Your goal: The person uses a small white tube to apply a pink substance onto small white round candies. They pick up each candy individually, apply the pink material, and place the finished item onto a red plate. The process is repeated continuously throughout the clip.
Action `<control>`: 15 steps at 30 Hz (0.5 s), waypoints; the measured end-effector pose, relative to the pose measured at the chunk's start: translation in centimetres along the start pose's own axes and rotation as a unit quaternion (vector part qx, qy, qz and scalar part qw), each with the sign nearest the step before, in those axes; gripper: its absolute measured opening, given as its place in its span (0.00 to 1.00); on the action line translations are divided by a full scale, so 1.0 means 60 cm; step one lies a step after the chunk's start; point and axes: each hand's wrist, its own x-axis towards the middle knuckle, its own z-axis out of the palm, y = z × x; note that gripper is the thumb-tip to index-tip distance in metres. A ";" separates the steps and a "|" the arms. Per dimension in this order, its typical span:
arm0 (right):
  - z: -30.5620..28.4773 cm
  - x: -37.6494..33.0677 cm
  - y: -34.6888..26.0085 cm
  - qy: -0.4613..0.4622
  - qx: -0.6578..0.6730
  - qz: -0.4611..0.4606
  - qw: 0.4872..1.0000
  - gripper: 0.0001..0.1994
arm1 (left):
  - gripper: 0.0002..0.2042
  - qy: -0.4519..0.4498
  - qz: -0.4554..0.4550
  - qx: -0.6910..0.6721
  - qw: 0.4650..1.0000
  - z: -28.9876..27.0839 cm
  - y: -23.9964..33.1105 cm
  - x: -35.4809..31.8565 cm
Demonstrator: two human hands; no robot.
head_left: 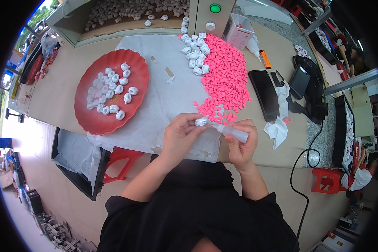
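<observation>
A beige bench stands on a pale floor, one red stool by its near edge, another stool to its right. An open-fronted cabinet sits along its far side; left of the bench, glare whitens the floor.

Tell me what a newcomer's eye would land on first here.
Probably the bright pink heap of small pieces, upper right of centre. Next, perhaps, the scalloped red plate of white pieces on the left. Just below the heap, the left hand pinches one white piece while the right hand holds a translucent bottle.
</observation>
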 end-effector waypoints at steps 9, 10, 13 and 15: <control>0.002 0.001 0.001 0.002 -0.042 -0.043 0.998 0.16 | 0.12 0.011 -0.003 -0.009 1.000 0.001 -0.002 0.000; 0.001 0.001 -0.001 0.001 -0.048 -0.045 0.998 0.16 | 0.12 0.012 -0.004 -0.011 1.000 0.001 -0.003 0.000; 0.002 0.000 -0.001 0.003 -0.057 -0.049 0.997 0.16 | 0.13 0.007 -0.011 -0.015 1.000 0.000 -0.003 0.000; 0.002 0.000 -0.001 0.006 -0.063 -0.053 0.997 0.16 | 0.13 0.007 -0.015 -0.030 0.999 0.002 0.000 0.000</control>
